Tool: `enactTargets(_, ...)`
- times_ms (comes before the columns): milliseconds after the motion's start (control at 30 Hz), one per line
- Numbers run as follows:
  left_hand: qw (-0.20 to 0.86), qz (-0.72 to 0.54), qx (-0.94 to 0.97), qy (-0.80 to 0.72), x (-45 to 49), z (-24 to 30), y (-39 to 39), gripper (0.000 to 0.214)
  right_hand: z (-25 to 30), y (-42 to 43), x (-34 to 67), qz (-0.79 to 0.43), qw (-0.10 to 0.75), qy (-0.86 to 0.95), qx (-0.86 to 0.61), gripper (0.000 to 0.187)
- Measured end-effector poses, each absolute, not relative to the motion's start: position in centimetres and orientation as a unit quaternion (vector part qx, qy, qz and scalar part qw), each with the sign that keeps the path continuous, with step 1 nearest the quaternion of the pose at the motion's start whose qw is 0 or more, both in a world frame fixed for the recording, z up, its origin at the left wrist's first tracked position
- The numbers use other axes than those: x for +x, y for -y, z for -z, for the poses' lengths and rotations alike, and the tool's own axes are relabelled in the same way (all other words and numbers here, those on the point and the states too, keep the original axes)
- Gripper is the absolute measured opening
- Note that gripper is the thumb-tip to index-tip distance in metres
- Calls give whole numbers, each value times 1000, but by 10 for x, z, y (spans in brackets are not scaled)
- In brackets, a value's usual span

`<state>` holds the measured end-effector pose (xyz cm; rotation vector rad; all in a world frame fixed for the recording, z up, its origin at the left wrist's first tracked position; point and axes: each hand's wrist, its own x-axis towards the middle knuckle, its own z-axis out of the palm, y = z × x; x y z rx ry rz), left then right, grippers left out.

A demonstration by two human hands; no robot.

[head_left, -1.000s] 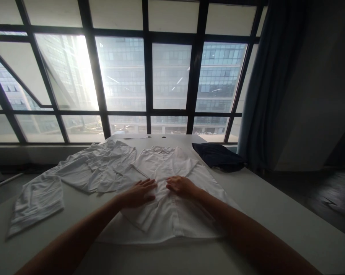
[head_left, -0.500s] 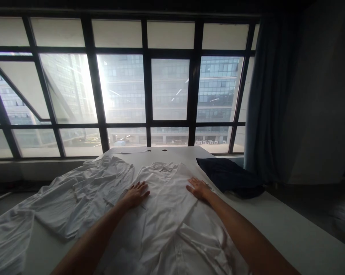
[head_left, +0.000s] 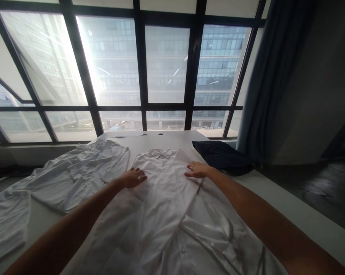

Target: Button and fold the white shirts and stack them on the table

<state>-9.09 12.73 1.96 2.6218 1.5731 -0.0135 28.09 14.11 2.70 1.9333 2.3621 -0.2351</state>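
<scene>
A white button-up shirt (head_left: pixel 163 191) lies spread on the table, its collar at the far end and its lower part wrinkled toward me. My left hand (head_left: pixel 134 177) is at the shirt's upper left side, fingers stretched and slightly bent, palm down. On the opposite side, my right hand (head_left: pixel 197 170) is over the upper right part, fingers extended and a little apart. Neither hand grips the cloth. Whether the palms press on the fabric or hover just above it, I cannot tell.
Another crumpled white garment (head_left: pixel 80 172) lies to the left, partly over the table's edge. A dark navy folded cloth (head_left: pixel 221 154) rests at the right edge of the white table (head_left: pixel 275 198). Large windows (head_left: pixel 166 65) and a blue curtain (head_left: pixel 255 88) stand behind.
The view has tilted down and moved closer. My hands stay on either side of the shirt's upper part; their fingers look less flat and more bent than before.
</scene>
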Motion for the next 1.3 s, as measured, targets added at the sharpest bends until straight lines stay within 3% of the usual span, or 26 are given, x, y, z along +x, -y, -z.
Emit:
enactTargets(167, 13, -36, 828, -560, -76, -34, -151, 54, -46, -163, 259, 17, 26, -775, 631, 63)
enactTargets(333, -3, -69, 821, -566, -75, -6, -198, 52, -26, -198, 237, -16, 4, -814, 580, 54)
enactTargets(600, 49, -17, 790, -611, -91, 9, -225, 70, 8, -234, 265, 49, -23, -765, 641, 65)
enactTargets(833, 28, -21, 781, -623, -80, -4, -243, 65, -8, -246, 261, 48, -13, -764, 643, 76)
enactTargets(1100, 44, -50, 769, -636, -80, 13, -255, 74, 13, -260, 264, 73, -25, -748, 659, 80)
enactTargets(1300, 25, -44, 770, -636, -80, 14, -263, 70, 12, -262, 262, 37, -26, -743, 668, 80)
